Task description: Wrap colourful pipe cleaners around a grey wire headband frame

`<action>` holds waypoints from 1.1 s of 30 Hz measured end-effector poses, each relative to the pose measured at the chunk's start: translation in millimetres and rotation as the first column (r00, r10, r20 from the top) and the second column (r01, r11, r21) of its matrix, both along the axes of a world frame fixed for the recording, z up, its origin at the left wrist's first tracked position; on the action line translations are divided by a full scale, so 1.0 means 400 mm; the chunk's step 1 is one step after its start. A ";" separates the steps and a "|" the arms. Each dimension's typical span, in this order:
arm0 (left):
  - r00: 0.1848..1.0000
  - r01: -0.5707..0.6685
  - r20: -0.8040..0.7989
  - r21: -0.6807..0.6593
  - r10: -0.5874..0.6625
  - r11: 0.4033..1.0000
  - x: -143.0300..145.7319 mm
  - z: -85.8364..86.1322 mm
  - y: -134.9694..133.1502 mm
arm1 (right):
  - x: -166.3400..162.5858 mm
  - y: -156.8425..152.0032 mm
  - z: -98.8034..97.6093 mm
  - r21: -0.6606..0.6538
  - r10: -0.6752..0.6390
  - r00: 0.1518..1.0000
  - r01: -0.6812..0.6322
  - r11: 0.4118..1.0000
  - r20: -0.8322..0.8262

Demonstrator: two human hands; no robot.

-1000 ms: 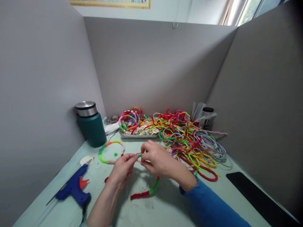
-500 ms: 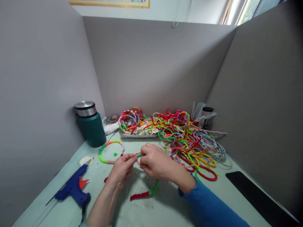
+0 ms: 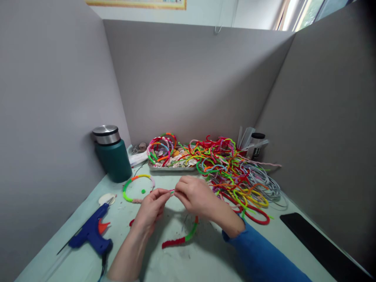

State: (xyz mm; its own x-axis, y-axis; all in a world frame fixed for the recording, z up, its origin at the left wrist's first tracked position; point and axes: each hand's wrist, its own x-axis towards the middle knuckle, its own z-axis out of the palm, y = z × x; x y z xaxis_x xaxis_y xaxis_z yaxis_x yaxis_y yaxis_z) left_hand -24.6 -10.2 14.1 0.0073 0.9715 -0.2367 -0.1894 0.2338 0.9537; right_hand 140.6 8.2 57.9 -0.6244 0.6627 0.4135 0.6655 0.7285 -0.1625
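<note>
Between the fingertips of both hands, above the middle of the table, runs a short bit of pink and green pipe cleaner [image 3: 172, 192]. My left hand [image 3: 152, 207] pinches it from the left, and my right hand [image 3: 195, 197] pinches it from the right with bent fingers. Below them a curved length wrapped in red, green and orange pipe cleaner [image 3: 178, 242] rises towards my right hand. A bit of red shows beside my left wrist; whether it joins that curve is hidden. Behind my left hand lies a multicoloured ring [image 3: 127, 196] with a small green dot [image 3: 143, 191] inside it.
A blue glue gun [image 3: 91, 231] lies at the left, its nozzle by a whitish disc [image 3: 107, 199]. Behind it stands a green flask [image 3: 113, 160]. A metal tray [image 3: 173, 169] holds rings and small pieces. Tangled pipe cleaners [image 3: 226, 164] spread right; a black phone-like slab [image 3: 320, 243] lies beyond.
My right hand has shifted slightly up and turned, its fingertips now closer round the pipe cleaner. More of the curved length's orange part shows below it. My left hand has hardly moved.
</note>
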 end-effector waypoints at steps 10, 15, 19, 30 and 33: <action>0.994 0.089 -0.065 0.082 -0.084 0.993 0.007 0.007 -0.008 | -0.005 0.029 -0.028 -0.265 -0.101 0.954 0.023 0.964 -0.283; 0.991 0.113 -0.087 0.104 -0.104 0.988 0.008 0.006 -0.013 | -0.005 0.046 -0.044 -0.387 -0.168 0.925 0.025 0.922 -0.340; 0.992 0.108 -0.079 0.097 -0.101 0.989 0.008 0.009 -0.011 | -0.005 0.049 -0.049 -0.385 -0.168 0.919 0.019 0.923 -0.356; 0.991 0.087 -0.119 0.187 -0.065 0.978 0.002 -0.018 0.003 | 0.002 0.041 -0.021 -0.300 -0.056 0.924 -0.064 0.952 -0.378; 0.987 0.039 -0.159 0.205 -0.006 0.978 0.003 -0.018 0.005 | 0.005 0.041 -0.016 -0.290 -0.047 0.925 -0.070 0.955 -0.376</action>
State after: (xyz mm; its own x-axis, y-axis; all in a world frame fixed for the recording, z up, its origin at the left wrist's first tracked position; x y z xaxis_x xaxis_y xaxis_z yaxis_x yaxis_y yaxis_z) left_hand -23.2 -8.2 6.9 0.0089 0.9995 -0.0308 -0.0305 0.0311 0.9991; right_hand 142.7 24.7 51.4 -0.4697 0.7835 0.4068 0.5046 0.6164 -0.6045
